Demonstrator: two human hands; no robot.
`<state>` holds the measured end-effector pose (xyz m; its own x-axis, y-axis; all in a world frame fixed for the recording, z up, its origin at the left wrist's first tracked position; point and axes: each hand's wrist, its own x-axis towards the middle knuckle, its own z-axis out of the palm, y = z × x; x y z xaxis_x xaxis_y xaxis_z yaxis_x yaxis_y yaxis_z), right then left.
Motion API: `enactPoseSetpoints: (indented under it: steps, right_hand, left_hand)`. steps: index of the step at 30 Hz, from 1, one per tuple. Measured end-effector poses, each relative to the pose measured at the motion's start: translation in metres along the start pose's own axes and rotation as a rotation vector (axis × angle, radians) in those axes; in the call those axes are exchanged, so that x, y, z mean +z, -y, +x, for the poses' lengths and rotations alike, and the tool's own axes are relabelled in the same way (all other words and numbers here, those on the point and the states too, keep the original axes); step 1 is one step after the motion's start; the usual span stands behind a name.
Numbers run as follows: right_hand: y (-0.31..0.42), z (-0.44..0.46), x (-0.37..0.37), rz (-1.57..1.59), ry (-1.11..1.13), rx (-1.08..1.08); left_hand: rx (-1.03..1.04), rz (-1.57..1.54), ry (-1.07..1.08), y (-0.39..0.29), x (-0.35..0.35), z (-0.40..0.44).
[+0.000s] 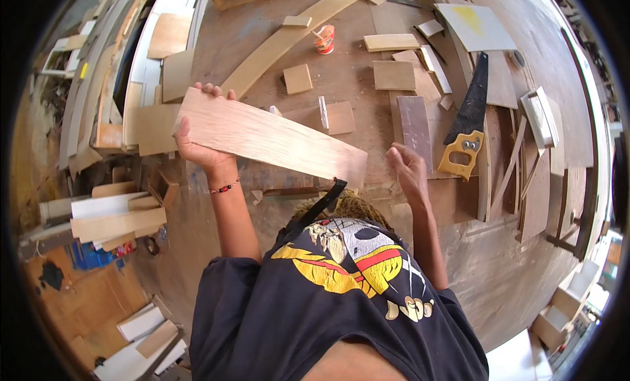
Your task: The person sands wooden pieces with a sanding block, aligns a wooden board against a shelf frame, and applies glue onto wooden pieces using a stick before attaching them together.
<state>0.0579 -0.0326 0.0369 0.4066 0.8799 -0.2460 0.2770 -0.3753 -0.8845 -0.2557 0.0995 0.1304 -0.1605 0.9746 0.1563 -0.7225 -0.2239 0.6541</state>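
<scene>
A pale wooden board (269, 133) slants across the view over the workbench, its right end lower and nearer my body. My left hand (197, 145) grips its left end, fingers over the far edge and thumb on the near side. Just off the board's right end is my right hand (408, 166), apart from it, with fingers curled in; whether a small thing is pinched there is hidden. A small white-edged block (323, 112) and a flat wood piece (340, 118) lie beyond the board.
A handsaw (467, 128) with a yellow handle lies right of my right hand, near a dark wood block (414, 128). A red and white cup (324, 40) stands further back among offcuts (297, 79). Stacked boards (118, 217) fill the left side.
</scene>
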Motion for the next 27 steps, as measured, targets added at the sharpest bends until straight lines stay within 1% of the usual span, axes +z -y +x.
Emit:
enactPoseSetpoints:
  steps: [2, 3, 5, 6, 7, 9, 10, 11, 12, 14, 15, 17, 18, 20, 21, 23, 24, 25, 26, 27]
  right_hand:
    - [-0.005, -0.001, 0.012, 0.204, 0.263, 0.224]
    - [-0.002, -0.003, 0.017, 0.199, 0.282, 0.217]
    - [0.010, -0.006, 0.023, 0.365, 0.453, 0.189]
    - [0.016, -0.007, 0.025, 0.450, 0.470, 0.220]
    - [0.015, -0.005, 0.027, 0.445, 0.482, 0.217]
    - [0.013, -0.002, 0.032, 0.398, 0.369, 0.094]
    - [0.015, -0.002, 0.032, 0.394, 0.388, 0.092]
    - [0.019, -0.003, 0.031, 0.423, 0.331, 0.094]
    - [0.022, -0.004, 0.032, 0.454, 0.272, 0.099]
    - [0.015, -0.001, 0.033, 0.492, 0.296, 0.101]
    - [0.010, 0.001, 0.032, 0.526, 0.300, 0.100]
    - [0.003, 0.004, 0.032, 0.533, 0.332, 0.128]
    - [0.002, 0.005, 0.032, 0.498, 0.328, 0.136]
    - [0.010, 0.003, 0.031, 0.444, 0.330, 0.119]
    - [0.010, 0.003, 0.033, 0.435, 0.347, 0.118]
    - [0.009, 0.008, 0.032, 0.549, 0.352, 0.047]
    - [0.011, 0.009, 0.031, 0.537, 0.347, 0.011]
    - [0.013, 0.008, 0.032, 0.533, 0.350, 0.008]
    - [0.018, 0.006, 0.032, 0.517, 0.321, -0.106]
    - [0.026, 0.002, 0.034, 0.496, 0.285, -0.223]
  left_hand:
    - [0.058, -0.029, -0.044, -0.009, -0.009, -0.006]
    - [0.075, -0.023, -0.054, -0.013, -0.013, -0.009]
    - [0.136, -0.017, -0.039, -0.018, -0.018, -0.013]
    - [0.147, -0.014, -0.047, -0.021, -0.019, -0.015]
    - [0.174, -0.034, -0.029, -0.023, -0.018, -0.017]
    - [0.215, -0.049, -0.020, -0.027, -0.016, -0.025]
    - [0.224, -0.010, -0.075, -0.029, -0.013, -0.033]
    - [0.231, 0.031, -0.130, -0.033, -0.013, -0.041]
    - [0.243, 0.044, -0.140, -0.037, -0.020, -0.050]
    - [0.188, 0.141, -0.356, -0.040, -0.049, -0.073]
    - [0.191, 0.155, -0.369, -0.040, -0.066, -0.085]
    - [0.078, 0.232, -0.625, -0.038, -0.100, -0.110]
    - [0.079, 0.236, -0.640, -0.036, -0.111, -0.120]
    - [0.099, 0.258, -0.576, -0.038, -0.130, -0.138]
    - [0.110, 0.257, -0.591, -0.040, -0.132, -0.143]
    - [0.136, 0.326, -0.554, -0.041, -0.132, -0.149]
    - [0.144, 0.321, -0.558, -0.044, -0.132, -0.150]
    - [0.170, 0.406, -0.583, -0.048, -0.130, -0.151]
    - [0.194, 0.489, -0.605, -0.052, -0.128, -0.151]
    - [0.193, 0.477, -0.602, -0.057, -0.127, -0.149]
